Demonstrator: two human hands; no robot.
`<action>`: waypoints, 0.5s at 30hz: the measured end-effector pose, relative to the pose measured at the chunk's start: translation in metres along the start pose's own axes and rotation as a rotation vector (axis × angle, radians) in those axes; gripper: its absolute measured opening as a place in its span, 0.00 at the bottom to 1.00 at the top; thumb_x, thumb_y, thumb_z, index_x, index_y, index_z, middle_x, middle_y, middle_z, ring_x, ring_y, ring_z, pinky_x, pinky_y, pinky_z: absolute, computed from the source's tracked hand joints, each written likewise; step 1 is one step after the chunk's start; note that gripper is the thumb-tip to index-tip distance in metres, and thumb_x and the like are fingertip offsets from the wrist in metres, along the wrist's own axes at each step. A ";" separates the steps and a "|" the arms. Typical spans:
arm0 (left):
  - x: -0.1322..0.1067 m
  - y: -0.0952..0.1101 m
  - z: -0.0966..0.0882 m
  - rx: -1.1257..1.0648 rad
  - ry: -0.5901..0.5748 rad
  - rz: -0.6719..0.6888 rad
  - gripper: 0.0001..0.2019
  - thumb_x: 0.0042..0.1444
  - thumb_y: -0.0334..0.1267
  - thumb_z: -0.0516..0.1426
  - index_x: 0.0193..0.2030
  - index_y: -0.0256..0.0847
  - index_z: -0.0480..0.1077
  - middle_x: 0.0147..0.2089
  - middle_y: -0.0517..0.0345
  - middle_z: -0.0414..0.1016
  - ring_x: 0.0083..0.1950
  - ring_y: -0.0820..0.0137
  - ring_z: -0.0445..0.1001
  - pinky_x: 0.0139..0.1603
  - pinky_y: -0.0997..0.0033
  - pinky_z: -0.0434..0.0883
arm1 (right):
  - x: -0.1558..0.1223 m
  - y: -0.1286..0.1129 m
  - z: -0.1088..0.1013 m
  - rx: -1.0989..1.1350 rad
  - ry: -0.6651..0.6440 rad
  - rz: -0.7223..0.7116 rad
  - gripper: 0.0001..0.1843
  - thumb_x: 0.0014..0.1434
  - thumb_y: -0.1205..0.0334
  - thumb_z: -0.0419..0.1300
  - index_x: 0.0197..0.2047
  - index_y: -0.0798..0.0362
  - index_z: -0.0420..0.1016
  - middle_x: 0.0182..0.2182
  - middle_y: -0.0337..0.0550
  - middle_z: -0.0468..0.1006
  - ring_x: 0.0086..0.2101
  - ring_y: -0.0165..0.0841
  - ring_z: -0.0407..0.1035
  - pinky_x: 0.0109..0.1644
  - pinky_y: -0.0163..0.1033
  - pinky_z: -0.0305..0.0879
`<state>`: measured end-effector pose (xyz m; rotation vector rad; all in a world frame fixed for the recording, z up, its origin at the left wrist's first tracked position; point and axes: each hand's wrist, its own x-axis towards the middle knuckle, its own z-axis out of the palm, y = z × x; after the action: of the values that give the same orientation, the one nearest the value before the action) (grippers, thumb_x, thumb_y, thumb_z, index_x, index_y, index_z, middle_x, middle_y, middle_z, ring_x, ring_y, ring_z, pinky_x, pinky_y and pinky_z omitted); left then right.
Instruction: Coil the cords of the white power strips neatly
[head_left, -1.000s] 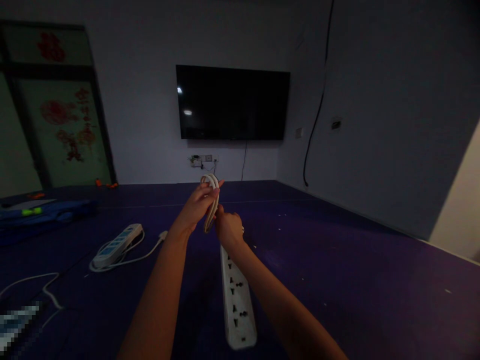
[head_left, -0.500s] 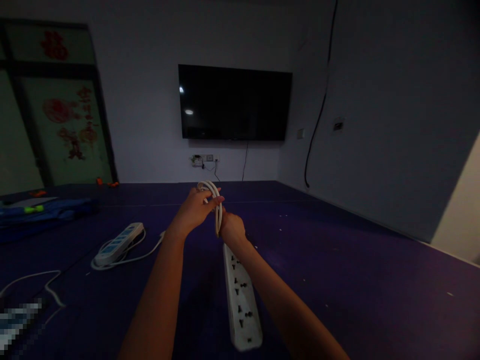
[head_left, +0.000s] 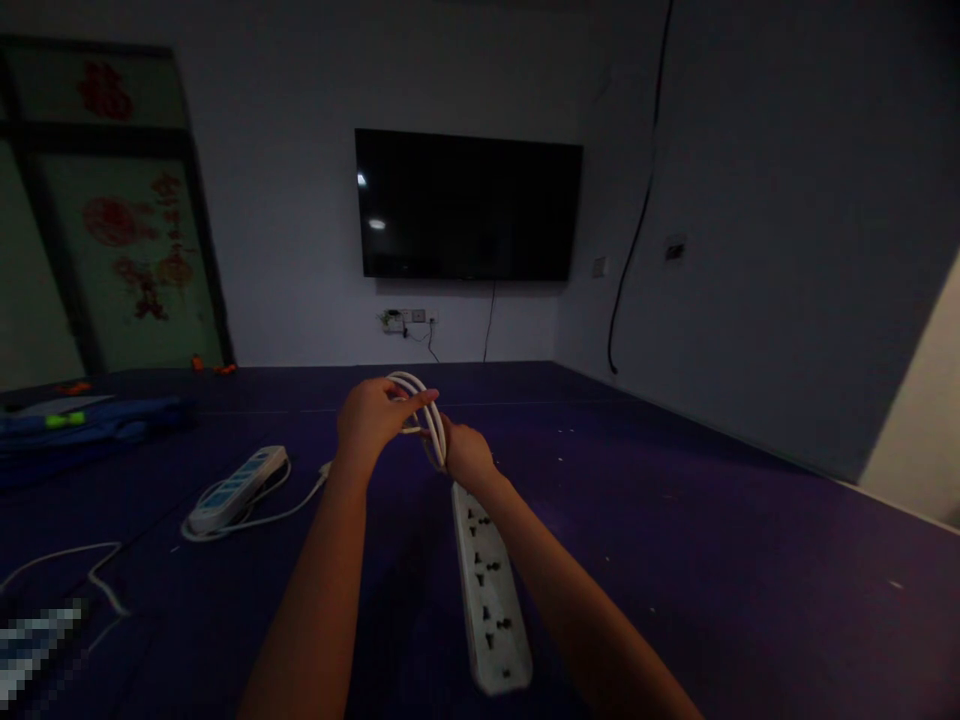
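A white power cord (head_left: 430,408), wound into several loops, is held up between my two hands. My left hand (head_left: 373,418) is closed on the upper left of the loops, its thumb lying across them. My right hand (head_left: 466,452) grips the cord at the lower right of the coil; its fingertips are partly hidden. Just below that hand hangs or lies a long white power strip (head_left: 491,600) with several sockets facing up. Its far end is covered by my right hand, and I cannot tell whether it touches the purple surface.
On the purple surface (head_left: 675,560), a second power strip (head_left: 238,490) with blue socket panels lies at left, its cord around it. Blue cloth (head_left: 127,420) sits farther back. A pixelated object (head_left: 37,645) is at lower left. A television (head_left: 469,205) hangs on the wall.
The cord loops have tilted and spread wider. My left hand has shifted slightly left, and the near end of the power strip has moved a little to the right.
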<state>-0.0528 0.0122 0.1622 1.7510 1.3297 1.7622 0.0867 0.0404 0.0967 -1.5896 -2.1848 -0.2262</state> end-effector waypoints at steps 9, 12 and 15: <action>0.004 -0.007 0.007 -0.065 0.182 -0.003 0.15 0.31 0.41 0.68 0.15 0.40 0.65 0.13 0.68 0.58 0.16 0.77 0.54 0.18 0.76 0.48 | 0.003 0.009 0.004 0.426 0.081 0.039 0.16 0.61 0.59 0.49 0.48 0.51 0.71 0.37 0.46 0.78 0.37 0.33 0.72 0.38 0.31 0.61; 0.002 0.000 0.006 -0.131 0.297 -0.041 0.19 0.29 0.44 0.68 0.18 0.41 0.61 0.13 0.72 0.54 0.15 0.80 0.51 0.17 0.78 0.48 | 0.006 0.017 0.008 0.578 0.123 0.052 0.23 0.63 0.51 0.42 0.39 0.55 0.74 0.30 0.44 0.77 0.31 0.31 0.70 0.34 0.31 0.60; -0.001 0.009 0.004 -0.238 0.315 -0.089 0.22 0.28 0.45 0.69 0.20 0.41 0.59 0.13 0.73 0.52 0.14 0.81 0.51 0.16 0.79 0.49 | 0.009 0.025 0.014 0.698 0.124 0.033 0.30 0.60 0.42 0.42 0.30 0.57 0.74 0.23 0.40 0.72 0.25 0.29 0.65 0.29 0.30 0.57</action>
<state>-0.0459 0.0079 0.1674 1.3092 1.2276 2.1099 0.1047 0.0622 0.0848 -1.1697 -1.8433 0.3992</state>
